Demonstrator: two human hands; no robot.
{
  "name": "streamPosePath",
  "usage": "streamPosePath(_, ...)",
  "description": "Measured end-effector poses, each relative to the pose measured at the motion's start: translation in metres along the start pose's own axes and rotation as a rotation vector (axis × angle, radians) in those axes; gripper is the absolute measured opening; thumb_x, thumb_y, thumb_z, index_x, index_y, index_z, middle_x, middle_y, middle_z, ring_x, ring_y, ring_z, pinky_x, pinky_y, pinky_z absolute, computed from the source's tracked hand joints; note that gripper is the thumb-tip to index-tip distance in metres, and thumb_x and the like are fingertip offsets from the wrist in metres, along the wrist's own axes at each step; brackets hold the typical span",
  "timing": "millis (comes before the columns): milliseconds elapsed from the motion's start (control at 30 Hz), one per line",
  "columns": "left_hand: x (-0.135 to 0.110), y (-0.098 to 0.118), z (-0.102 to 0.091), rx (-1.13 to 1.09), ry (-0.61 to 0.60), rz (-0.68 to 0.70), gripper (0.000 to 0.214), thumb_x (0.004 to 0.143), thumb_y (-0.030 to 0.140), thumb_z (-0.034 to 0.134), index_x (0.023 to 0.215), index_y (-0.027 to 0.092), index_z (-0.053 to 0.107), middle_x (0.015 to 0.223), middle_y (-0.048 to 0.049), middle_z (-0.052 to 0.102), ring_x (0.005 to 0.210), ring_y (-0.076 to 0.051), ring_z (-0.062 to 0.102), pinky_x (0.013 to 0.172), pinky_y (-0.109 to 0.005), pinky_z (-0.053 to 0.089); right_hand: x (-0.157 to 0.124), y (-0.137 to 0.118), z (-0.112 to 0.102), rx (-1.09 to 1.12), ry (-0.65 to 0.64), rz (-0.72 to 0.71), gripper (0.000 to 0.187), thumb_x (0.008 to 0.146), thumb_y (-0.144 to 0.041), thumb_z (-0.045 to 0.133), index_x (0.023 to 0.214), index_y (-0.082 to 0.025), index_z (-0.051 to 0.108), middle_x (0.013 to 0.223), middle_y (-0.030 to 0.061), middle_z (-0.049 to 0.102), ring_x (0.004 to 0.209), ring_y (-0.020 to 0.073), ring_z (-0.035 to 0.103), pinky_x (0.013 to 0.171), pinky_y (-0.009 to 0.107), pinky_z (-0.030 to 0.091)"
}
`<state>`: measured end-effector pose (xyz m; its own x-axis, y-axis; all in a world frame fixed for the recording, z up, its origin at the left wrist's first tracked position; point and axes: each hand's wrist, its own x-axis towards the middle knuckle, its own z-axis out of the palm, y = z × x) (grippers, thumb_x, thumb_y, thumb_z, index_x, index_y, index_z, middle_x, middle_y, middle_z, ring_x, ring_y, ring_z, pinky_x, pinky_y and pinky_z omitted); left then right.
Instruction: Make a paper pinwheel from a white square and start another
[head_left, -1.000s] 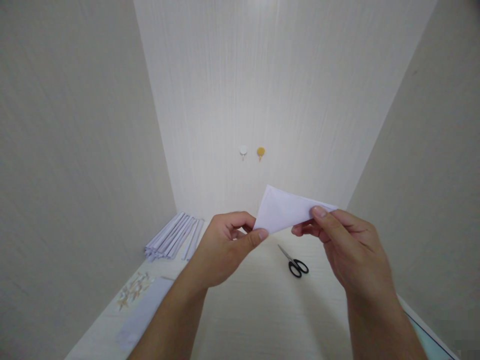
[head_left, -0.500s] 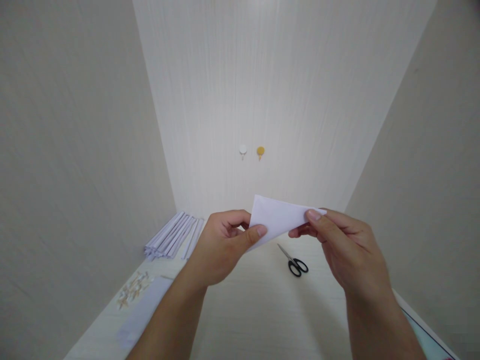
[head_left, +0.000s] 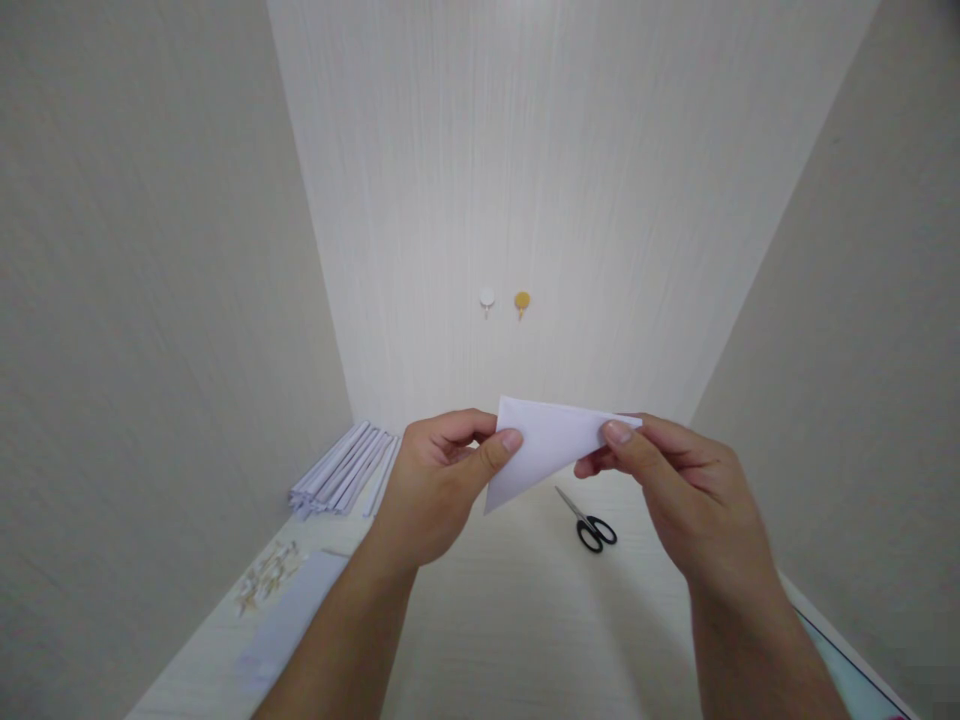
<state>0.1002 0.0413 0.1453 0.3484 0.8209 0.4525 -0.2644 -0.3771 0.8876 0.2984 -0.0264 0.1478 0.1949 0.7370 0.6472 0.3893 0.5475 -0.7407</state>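
Observation:
A folded white paper triangle (head_left: 544, 445) is held in the air above the pale table (head_left: 525, 620). My left hand (head_left: 439, 485) pinches its left edge between thumb and fingers. My right hand (head_left: 690, 500) pinches its right corner, thumb on top. The paper's lowest point hangs toward the table between the two hands. Black-handled scissors (head_left: 589, 522) lie on the table just beneath and right of the paper.
A stack of folded white paper strips (head_left: 341, 472) lies at the table's back left. A flat pale sheet (head_left: 292, 620) and small tan bits (head_left: 266, 578) lie near the left front. Two round hooks, white (head_left: 487, 299) and yellow (head_left: 522, 300), sit on the back wall. Walls close both sides.
The paper has turned and come lower and left: its long edge is now on top and a point hangs down. Both hands shifted grip slightly inward.

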Motion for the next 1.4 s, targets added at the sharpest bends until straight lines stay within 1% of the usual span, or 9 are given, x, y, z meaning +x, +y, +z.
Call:
streamPosePath(133,0.0007,-0.0004,0.0002,0.0,0.003,-0.001,0.02,0.079,0.036,0.08,0.084,0.016,0.081,0.076,-0.0048,0.074,0.065,-0.012,0.061,0.058,-0.021,0.046,0.0004,0.0032,-0.0001,0.056,-0.011,-0.001,0.026,0.097,-0.038,0.066,0.078,-0.025,0.078,0.075,0.0,0.075,0.076,0.0154,0.067,0.076,0.028,0.051)
streamPosePath(200,0.0009,-0.0003,0.0003,0.001,-0.002,0.0,0.02,0.079,0.036,0.08,0.085,0.017,0.081,0.076,-0.0047,0.073,0.064,-0.012,0.06,0.057,-0.021,0.046,0.0006,0.003,-0.0006,0.076,-0.018,-0.01,0.025,0.096,-0.038,0.066,0.079,-0.025,0.078,0.075,0.0,0.074,0.075,0.0156,0.067,0.075,0.028,0.052)
streamPosePath(300,0.0006,0.0003,0.0006,-0.008,-0.005,0.016,0.02,0.079,0.035,0.081,0.087,0.017,0.08,0.078,-0.0046,0.073,0.064,-0.012,0.06,0.057,-0.022,0.046,0.0007,-0.0006,-0.0013,0.028,-0.027,-0.03,0.027,0.096,-0.037,0.066,0.076,-0.025,0.078,0.075,0.0001,0.074,0.074,0.015,0.066,0.072,0.026,0.051)
streamPosePath(400,0.0005,0.0006,0.001,0.001,0.03,0.021,0.02,0.078,0.036,0.081,0.083,0.016,0.078,0.073,-0.0038,0.071,0.061,-0.011,0.058,0.055,-0.021,0.044,0.0007,-0.0049,-0.0014,-0.017,-0.052,-0.035,0.029,0.097,-0.038,0.064,0.075,-0.024,0.078,0.076,0.0007,0.074,0.074,0.0147,0.065,0.071,0.025,0.05)
streamPosePath(667,0.0001,0.0013,0.0021,0.02,0.066,0.004,0.022,0.077,0.037,0.082,0.078,0.016,0.077,0.067,-0.0026,0.067,0.058,-0.011,0.055,0.053,-0.021,0.042,0.001,-0.0046,-0.001,0.027,-0.079,0.0,0.028,0.097,-0.04,0.065,0.078,-0.024,0.078,0.079,0.0014,0.075,0.076,0.0151,0.066,0.069,0.025,0.05)
streamPosePath(800,0.0011,0.002,0.0028,0.004,0.057,0.004,0.021,0.077,0.036,0.081,0.079,0.016,0.078,0.068,-0.0028,0.069,0.059,-0.011,0.056,0.054,-0.021,0.043,0.0006,-0.0036,-0.0003,0.051,-0.096,0.026,0.026,0.095,-0.041,0.067,0.079,-0.024,0.079,0.079,0.0017,0.076,0.076,0.0159,0.066,0.069,0.026,0.05)
streamPosePath(1000,0.0006,0.0011,0.0034,-0.017,0.03,0.01,0.019,0.079,0.035,0.081,0.08,0.016,0.079,0.071,-0.003,0.072,0.062,-0.011,0.059,0.056,-0.021,0.045,-0.0025,-0.0028,0.0,-0.054,-0.073,0.068,0.031,0.092,-0.045,0.069,0.073,-0.022,0.078,0.075,0.0035,0.075,0.074,0.0174,0.065,0.064,0.026,0.048)
streamPosePath(1133,0.0002,0.0023,0.0051,-0.029,0.026,-0.001,0.019,0.08,0.035,0.08,0.082,0.016,0.079,0.073,-0.003,0.073,0.064,-0.012,0.06,0.057,-0.021,0.047,-0.0023,-0.0021,0.0,-0.053,-0.063,0.052,0.032,0.092,-0.045,0.069,0.072,-0.022,0.078,0.076,0.0034,0.075,0.072,0.017,0.065,0.062,0.026,0.048)
streamPosePath(1400,0.0018,0.0018,0.0069,-0.01,0.024,0.022,0.019,0.081,0.035,0.079,0.081,0.016,0.077,0.073,-0.0025,0.072,0.064,-0.012,0.06,0.058,-0.022,0.046,0.0006,-0.005,0.0014,-0.042,-0.045,0.005,0.028,0.091,-0.042,0.071,0.072,-0.023,0.078,0.075,0.0032,0.074,0.071,0.0176,0.067,0.063,0.028,0.052)
